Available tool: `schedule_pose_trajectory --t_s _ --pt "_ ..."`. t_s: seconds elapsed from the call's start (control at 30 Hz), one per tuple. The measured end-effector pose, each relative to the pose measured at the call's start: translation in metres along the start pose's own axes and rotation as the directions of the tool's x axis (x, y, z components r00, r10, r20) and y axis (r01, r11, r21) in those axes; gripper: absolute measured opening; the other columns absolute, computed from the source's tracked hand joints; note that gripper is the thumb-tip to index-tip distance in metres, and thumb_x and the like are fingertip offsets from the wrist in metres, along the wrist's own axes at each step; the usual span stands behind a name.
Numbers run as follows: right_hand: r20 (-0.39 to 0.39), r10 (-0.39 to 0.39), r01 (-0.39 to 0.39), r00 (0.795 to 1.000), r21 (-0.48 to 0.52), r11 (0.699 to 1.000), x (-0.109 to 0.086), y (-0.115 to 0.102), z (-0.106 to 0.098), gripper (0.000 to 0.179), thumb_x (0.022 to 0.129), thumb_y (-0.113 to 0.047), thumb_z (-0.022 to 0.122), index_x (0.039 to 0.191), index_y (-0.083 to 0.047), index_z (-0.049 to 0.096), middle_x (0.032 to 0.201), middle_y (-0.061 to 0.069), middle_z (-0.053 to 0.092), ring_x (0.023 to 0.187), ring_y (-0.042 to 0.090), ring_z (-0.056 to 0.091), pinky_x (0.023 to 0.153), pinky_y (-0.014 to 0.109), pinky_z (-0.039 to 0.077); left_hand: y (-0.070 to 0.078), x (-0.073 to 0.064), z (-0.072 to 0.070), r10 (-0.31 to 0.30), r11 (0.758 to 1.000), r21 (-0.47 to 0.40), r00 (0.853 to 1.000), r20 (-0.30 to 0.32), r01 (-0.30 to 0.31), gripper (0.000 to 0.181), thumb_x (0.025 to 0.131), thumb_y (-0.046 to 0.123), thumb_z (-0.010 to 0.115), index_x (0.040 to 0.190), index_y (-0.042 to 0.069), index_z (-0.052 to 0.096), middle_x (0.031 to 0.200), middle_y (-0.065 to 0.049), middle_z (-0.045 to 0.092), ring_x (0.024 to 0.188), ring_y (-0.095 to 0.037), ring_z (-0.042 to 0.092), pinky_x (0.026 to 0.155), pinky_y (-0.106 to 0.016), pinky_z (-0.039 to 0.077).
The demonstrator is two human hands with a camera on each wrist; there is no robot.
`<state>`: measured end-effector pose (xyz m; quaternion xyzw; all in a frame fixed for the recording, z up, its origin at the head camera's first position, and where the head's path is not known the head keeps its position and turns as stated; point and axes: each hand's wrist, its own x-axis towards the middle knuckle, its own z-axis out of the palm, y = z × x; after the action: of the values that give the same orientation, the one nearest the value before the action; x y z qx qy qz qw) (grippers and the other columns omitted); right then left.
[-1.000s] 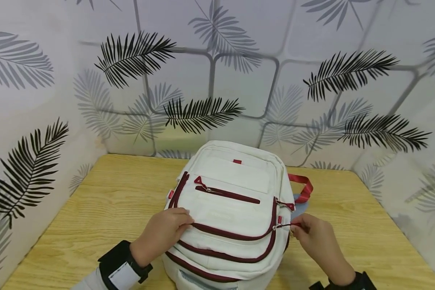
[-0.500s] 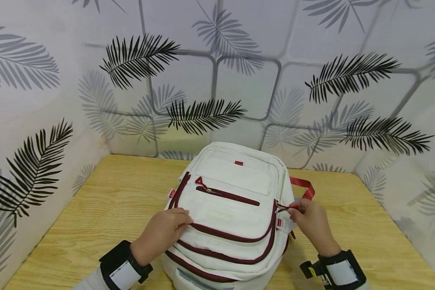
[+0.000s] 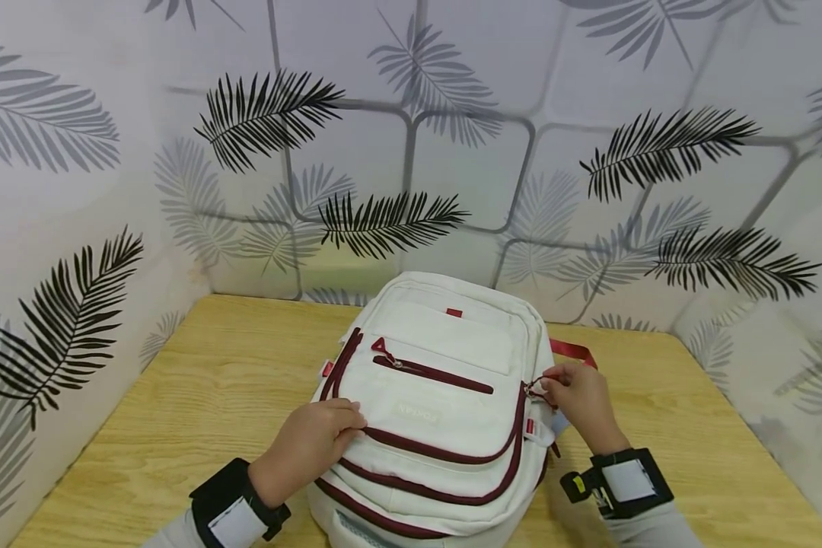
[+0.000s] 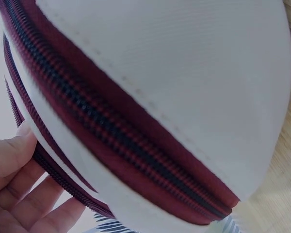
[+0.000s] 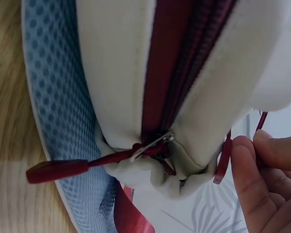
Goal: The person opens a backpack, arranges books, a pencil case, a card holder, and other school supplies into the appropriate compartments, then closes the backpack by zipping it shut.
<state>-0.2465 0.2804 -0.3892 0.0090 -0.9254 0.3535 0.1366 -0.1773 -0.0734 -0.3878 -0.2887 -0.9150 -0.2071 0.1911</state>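
Note:
A white backpack (image 3: 445, 320) with dark red zippers lies front side up on the table. My left hand (image 3: 308, 441) pinches its front pocket edge at the left, beside the zipper (image 3: 438, 449); in the left wrist view the thumb and fingers of that hand (image 4: 24, 189) lie at the farther zippers. At the bag's right side my right hand (image 3: 578, 399) pinches a red zipper pull at the upper end of the zipper. In the right wrist view, a second pull (image 5: 223, 160) hangs beside the fingertips, and another zipper pull (image 5: 58, 171) dangles free nearer the camera.
The wooden table (image 3: 233, 365) ends at a leaf-patterned backdrop (image 3: 452, 152). A red strap loop (image 3: 571, 350) sticks out behind the right hand. Blue mesh padding (image 5: 58, 87) shows under the bag. A short pocket zipper with its own pull (image 3: 379, 345) crosses the bag's front.
My right hand has moved up along the bag's right side with a zipper pull, drawing its slider to the zipper's upper end. The left hand has kept its hold on the bag.

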Motion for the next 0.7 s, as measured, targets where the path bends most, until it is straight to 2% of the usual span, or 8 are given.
schedule_pose_trajectory --t_s 0.17,0.43,0.53,0.7 --pt "-0.016 0.017 -0.017 1.000 0.006 1.000 0.008 -0.003 0.006 0.012 0.080 -0.006 0.063 0.085 0.005 0.065 0.077 0.019 0.066 0.055 0.014 0.059 0.047 0.021 0.046 -0.001 -0.001 0.000 0.011 1.000 0.016 1.000 -0.007 -0.011 0.010 0.071 0.007 0.072 0.081 0.010 0.071 0.088 -0.002 0.069 0.088 -0.014 0.064 0.074 -0.029 0.051" --pt "-0.049 0.026 -0.026 0.998 0.001 1.000 0.014 -0.003 0.014 0.011 0.081 -0.007 0.064 0.085 0.004 0.065 0.080 0.019 0.066 0.058 0.014 0.059 0.051 0.021 0.048 0.008 -0.006 -0.001 0.144 0.985 0.101 0.989 -0.026 -0.141 0.007 0.071 0.014 0.073 0.078 0.012 0.070 0.085 0.001 0.068 0.086 -0.011 0.064 0.071 -0.027 0.052" --pt "-0.053 0.021 -0.021 0.998 0.001 1.000 0.017 -0.002 0.016 0.012 0.080 -0.007 0.064 0.085 0.004 0.065 0.079 0.019 0.066 0.059 0.015 0.059 0.053 0.021 0.048 0.013 -0.008 0.001 0.208 0.973 0.118 0.975 -0.073 -0.199 0.007 0.069 0.014 0.074 0.074 0.014 0.070 0.080 0.005 0.066 0.079 -0.008 0.063 0.067 -0.023 0.051" --pt "-0.053 -0.009 0.008 0.999 -0.009 1.000 0.023 0.002 0.017 0.011 0.080 -0.006 0.063 0.084 0.004 0.065 0.079 0.020 0.066 0.063 0.019 0.061 0.056 0.027 0.051 0.024 -0.009 0.008 0.313 0.947 0.129 0.934 -0.175 -0.294 0.009 0.064 0.014 0.077 0.068 0.016 0.069 0.069 0.009 0.059 0.066 -0.002 0.056 0.062 -0.016 0.048"
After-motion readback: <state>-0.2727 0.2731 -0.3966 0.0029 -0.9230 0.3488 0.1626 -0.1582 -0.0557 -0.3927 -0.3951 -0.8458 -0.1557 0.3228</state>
